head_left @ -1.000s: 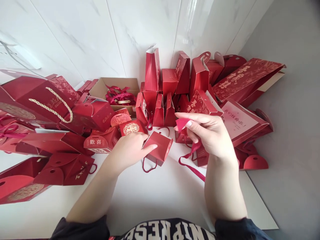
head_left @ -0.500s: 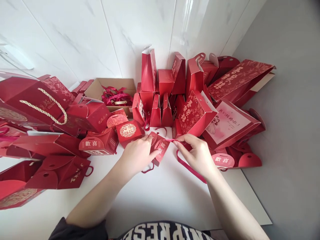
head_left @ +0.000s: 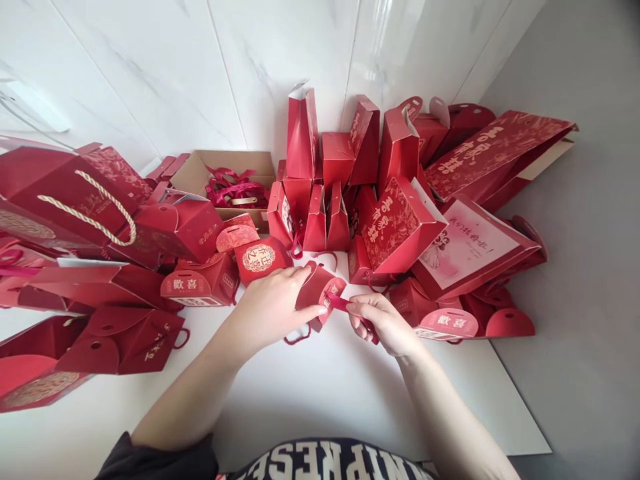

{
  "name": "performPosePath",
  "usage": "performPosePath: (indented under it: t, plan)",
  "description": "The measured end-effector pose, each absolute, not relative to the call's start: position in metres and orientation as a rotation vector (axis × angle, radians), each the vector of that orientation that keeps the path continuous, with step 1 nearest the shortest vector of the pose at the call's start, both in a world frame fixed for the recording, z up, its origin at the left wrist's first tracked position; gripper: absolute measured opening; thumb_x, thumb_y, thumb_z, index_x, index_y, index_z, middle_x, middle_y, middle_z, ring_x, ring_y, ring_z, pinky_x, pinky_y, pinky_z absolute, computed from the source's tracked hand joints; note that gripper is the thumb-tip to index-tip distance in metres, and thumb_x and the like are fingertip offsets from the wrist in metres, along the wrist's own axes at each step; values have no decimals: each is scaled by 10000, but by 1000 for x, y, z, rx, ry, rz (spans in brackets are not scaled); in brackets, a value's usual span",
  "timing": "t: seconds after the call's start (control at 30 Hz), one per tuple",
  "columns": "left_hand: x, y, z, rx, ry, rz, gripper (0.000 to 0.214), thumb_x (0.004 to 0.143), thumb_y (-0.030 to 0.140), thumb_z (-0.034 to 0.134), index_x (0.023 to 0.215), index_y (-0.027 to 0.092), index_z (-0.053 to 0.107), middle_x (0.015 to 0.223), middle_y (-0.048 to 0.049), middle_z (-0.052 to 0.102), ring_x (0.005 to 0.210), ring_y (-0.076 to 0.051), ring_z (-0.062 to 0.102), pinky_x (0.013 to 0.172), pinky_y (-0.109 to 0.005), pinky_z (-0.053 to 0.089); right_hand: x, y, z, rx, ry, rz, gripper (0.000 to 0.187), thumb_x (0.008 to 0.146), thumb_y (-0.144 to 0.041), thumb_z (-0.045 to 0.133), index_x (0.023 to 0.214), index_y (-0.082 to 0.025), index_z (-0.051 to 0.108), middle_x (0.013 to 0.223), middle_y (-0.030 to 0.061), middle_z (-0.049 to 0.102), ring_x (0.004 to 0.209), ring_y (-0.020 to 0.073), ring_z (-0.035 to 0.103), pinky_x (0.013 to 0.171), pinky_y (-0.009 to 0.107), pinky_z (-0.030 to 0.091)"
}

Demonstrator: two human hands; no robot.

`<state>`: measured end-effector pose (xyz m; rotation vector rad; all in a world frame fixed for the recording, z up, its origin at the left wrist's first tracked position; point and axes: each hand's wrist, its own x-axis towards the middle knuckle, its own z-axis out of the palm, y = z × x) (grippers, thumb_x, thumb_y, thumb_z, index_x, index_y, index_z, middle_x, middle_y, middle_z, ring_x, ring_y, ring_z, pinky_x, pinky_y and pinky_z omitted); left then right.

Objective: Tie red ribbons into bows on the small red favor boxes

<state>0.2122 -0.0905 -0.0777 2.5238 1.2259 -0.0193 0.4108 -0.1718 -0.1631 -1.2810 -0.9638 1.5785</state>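
Note:
A small red gift box (head_left: 314, 288) with a rounded flap sits on the white table in front of me. My left hand (head_left: 267, 303) grips it from the left, thumb on the near side and fingers over the far side. From the box's flap a pink-red ribbon (head_left: 339, 302) runs to the right. My right hand (head_left: 385, 321) is closed on this ribbon, with part of it bunched under the fingers. A dark red cord handle (head_left: 299, 338) sticks out below the box.
Red gift boxes (head_left: 200, 283) and paper bags (head_left: 105, 200) crowd the left side. More bags (head_left: 400, 227) stand along the marble-patterned wall and to the right. A cardboard box (head_left: 185, 175) at the back holds ribbons (head_left: 233, 187). The white table (head_left: 300, 393) ends at a grey panel on the right.
My right hand has moved lower and closed more around the ribbon. The ribbon loop that hung below it is now gathered in the hand. My left hand stays on the box.

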Motion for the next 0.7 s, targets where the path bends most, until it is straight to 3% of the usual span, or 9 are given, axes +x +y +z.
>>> performPosePath:
  t: [0.17,0.47,0.7]
  plan:
    - [210,-87,-79,2525,1125,129,684,844,550,578,1464,342,379,1487,-29,467,1287,-301,515,1006,-444,466,412,-173,-164,-1275,-857,1634,322,812,-319,557,529,-167,538,396,-37,482,337,52,366,339,184,208]
    - [208,-81,-78,2575,957,169,526,889,240,505,1414,260,474,1486,-32,460,1385,-216,405,1165,-397,337,411,-173,-161,-1267,-817,1678,314,792,-319,567,521,-163,546,377,-35,486,317,46,356,327,179,200]
    - [209,-79,-81,2544,938,214,478,896,191,480,1365,271,528,1452,-17,494,1371,-200,418,1158,-394,356,412,-174,-163,-1265,-797,1695,326,800,-320,571,516,-161,554,371,-32,489,314,48,364,329,180,207]
